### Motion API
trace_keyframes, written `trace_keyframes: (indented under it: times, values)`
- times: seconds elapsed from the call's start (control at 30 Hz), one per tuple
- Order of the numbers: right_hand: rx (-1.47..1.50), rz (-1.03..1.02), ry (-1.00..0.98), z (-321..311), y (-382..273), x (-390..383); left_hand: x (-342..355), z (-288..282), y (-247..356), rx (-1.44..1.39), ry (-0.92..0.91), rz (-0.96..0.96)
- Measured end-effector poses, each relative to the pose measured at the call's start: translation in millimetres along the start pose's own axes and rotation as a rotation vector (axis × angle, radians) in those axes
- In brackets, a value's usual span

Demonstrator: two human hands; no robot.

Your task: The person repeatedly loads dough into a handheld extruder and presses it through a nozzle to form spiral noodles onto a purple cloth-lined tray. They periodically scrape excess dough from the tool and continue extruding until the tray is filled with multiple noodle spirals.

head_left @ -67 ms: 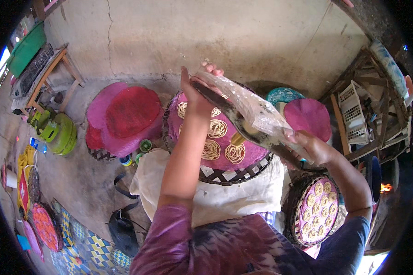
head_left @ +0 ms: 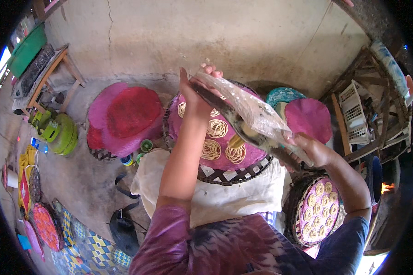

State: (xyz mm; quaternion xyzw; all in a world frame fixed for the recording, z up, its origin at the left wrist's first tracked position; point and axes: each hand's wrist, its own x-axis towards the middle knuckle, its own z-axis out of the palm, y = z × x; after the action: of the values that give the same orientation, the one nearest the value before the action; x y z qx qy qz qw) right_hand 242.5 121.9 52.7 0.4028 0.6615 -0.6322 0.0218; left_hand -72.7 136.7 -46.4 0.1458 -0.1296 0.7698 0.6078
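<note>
Both my hands squeeze a long two-handled hand press, tilted above a round tray. Its lower bar is dark wood (head_left: 225, 110), and its upper bar is wrapped in clear plastic (head_left: 257, 107). My left hand (head_left: 200, 87) holds the far left end; its thumb sticks up and its fingertips curl over the plastic. My right hand (head_left: 312, 149) is wrapped round the near right end. From the middle a brass cylinder (head_left: 235, 141) points down over a coil of pale noodle-like strands (head_left: 235, 155). Several such coils lie on the pink cloth (head_left: 248, 160) of the woven tray (head_left: 225, 176).
White cloth (head_left: 243, 206) lies under the tray. To the right are a tray of smaller coils (head_left: 319, 211), a pink round cloth (head_left: 307, 120) and a white crate (head_left: 353, 112). Left are red and pink round cloths (head_left: 133, 112) and a green gas cylinder (head_left: 62, 135). Flames (head_left: 387, 188) show far right.
The press and both hands have barely moved; the brass cylinder sits slightly further left over the same coil.
</note>
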Motion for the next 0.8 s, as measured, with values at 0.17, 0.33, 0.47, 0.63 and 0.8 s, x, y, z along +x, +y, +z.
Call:
trace_keyframes:
  times: [0.17, 0.33, 0.47, 0.63, 0.8]
  values:
    - [0.051, 0.079, -0.056, -4, 17, -10, -15, -23, -20, -0.064, 0.043, 0.007]
    - [0.142, 0.018, -0.078, -22, 31, -12, 1, -60, -35, -0.083, -0.322, -0.061]
    - [0.703, -0.107, -0.477, -21, 74, 43, -3, -72, -28, -0.150, -0.348, -0.013]
    - [1.256, 0.111, -0.805, -2, 130, 120, -13, -74, -23, -0.179, -0.348, 0.042]
    - [0.942, -0.200, -0.799, 11, 121, 115, -12, -60, -6, -0.265, -0.235, 0.151]
